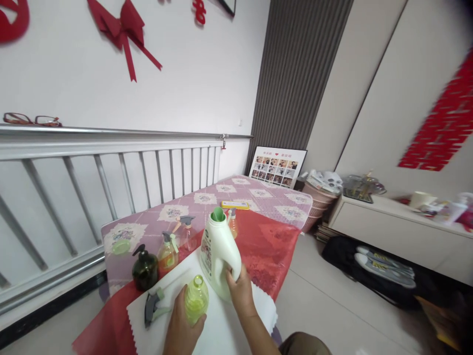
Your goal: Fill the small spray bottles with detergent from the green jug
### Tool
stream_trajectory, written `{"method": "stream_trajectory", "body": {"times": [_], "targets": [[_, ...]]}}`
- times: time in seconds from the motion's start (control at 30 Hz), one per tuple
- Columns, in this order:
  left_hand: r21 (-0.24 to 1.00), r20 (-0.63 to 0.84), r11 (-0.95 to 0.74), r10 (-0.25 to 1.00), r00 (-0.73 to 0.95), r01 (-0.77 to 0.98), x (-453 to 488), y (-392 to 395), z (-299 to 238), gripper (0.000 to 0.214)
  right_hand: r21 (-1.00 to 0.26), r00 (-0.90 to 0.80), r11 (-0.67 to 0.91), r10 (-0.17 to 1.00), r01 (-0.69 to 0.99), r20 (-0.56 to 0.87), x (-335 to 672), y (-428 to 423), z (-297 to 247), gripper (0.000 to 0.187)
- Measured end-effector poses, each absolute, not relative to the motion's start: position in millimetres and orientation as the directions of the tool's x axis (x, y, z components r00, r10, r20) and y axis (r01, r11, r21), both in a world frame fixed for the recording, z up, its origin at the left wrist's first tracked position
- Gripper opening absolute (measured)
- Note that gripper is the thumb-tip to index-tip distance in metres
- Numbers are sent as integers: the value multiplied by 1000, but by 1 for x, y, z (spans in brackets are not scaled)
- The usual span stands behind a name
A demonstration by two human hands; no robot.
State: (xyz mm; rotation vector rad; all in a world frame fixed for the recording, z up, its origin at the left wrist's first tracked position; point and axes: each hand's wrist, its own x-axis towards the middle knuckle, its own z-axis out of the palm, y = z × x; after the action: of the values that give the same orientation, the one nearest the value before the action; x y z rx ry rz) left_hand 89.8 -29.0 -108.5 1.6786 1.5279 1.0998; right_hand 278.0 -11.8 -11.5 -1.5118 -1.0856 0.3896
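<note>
The greatest risk lies with two uncapped mouths standing near each other. The pale detergent jug (219, 254) has a green spout insert (218, 214) in its neck, and just in front and to the left of the jug is the yellow-green spray bottle (196, 301), without its head. If the jug tips too fast, its weight could throw liquid past the bottle's narrow neck and onto the scalloped white mat (221, 328). The bottle's wall looks thin, so a hard squeeze might buckle it or push out whatever it holds — how full it is, I cannot tell. A careless swing left of the jug could also knock the loose trigger sprayer head (151, 309) or, farther left, the dark green pump bottle (145, 270), on the red cloth (268, 246) that covers part of the table (199, 198).

The left hand (180, 320) wraps low around the spray bottle, its thumb on the side nearer the jug — a cupping grip, with the bottle roughly upright. The right hand (240, 291) curls round the jug's handle, its forearm slanting up from the lower right. The jug stands close to upright; whether its base bears on the mat is unclear.
</note>
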Motion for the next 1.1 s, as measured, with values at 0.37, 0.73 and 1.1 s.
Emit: {"method": "stream_trajectory", "body": {"times": [0.37, 0.73, 1.1], "targets": [[850, 278, -221, 959, -51, 478, 91, -25, -117, 85, -895, 495, 150, 788, 421, 365, 281, -14, -16, 17], [854, 189, -164, 982, 0, 493, 91, -28, -94, 87, -882, 466, 111, 815, 459, 345, 280, -10, -11, 29], [810, 183, -156, 983, 10, 565, 96, -35, -78, 81, -644, 22, 371, 857, 669, 515, 237, -60, 70, 27]]}}
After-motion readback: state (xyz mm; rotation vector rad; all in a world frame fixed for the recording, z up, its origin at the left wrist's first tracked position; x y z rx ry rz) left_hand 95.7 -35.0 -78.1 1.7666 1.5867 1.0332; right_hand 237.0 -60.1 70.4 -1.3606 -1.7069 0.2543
